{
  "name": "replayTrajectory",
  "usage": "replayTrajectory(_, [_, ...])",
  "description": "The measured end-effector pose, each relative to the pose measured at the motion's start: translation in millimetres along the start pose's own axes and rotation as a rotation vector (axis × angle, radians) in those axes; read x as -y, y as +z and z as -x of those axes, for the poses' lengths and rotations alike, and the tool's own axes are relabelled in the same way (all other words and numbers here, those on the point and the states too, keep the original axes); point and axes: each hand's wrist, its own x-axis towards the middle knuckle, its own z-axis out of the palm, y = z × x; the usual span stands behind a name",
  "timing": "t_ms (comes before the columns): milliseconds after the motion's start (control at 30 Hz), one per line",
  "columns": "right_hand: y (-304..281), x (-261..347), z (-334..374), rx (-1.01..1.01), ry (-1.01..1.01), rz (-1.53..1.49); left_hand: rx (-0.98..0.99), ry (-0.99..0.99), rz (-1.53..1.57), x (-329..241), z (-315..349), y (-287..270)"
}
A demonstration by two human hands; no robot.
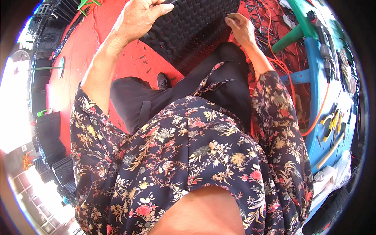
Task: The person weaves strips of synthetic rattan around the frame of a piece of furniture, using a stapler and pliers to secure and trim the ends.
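A black woven plastic-strip piece (188, 29), like wicker furniture, stands on the red floor in front of my knees. Its far part runs out of the picture. My left hand (139, 17) is at its upper left side, thumb and fingers closed together; the upper fingers are partly cut off by the picture's edge. Beside its right edge, my right hand (241, 30) has thumb and forefinger brought together in a pinch. Whatever either hand holds is too small or hidden to make out.
On my right, a blue table (313, 145) carries yellow-handled pliers (334, 120), a power driver (326, 56) and a wooden-handled tool (331, 150). Orange hoses (288, 70) and black scraps lie on the red floor (78, 74). Black stacked furniture (49, 133) stands left.
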Motion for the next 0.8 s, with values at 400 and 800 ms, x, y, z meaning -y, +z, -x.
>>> replayTrajectory(400, [-7.4, 179.2, -6.1, 0.084, -0.920, 0.043, -0.179, -0.123, 0.483, 30.0, 21.0, -3.1])
replayTrajectory(800, [-9.4, 188.6, 1.0, 0.385, -0.845, 0.089, -0.543, 0.050, 0.664, 5.4, 56.3, -6.6])
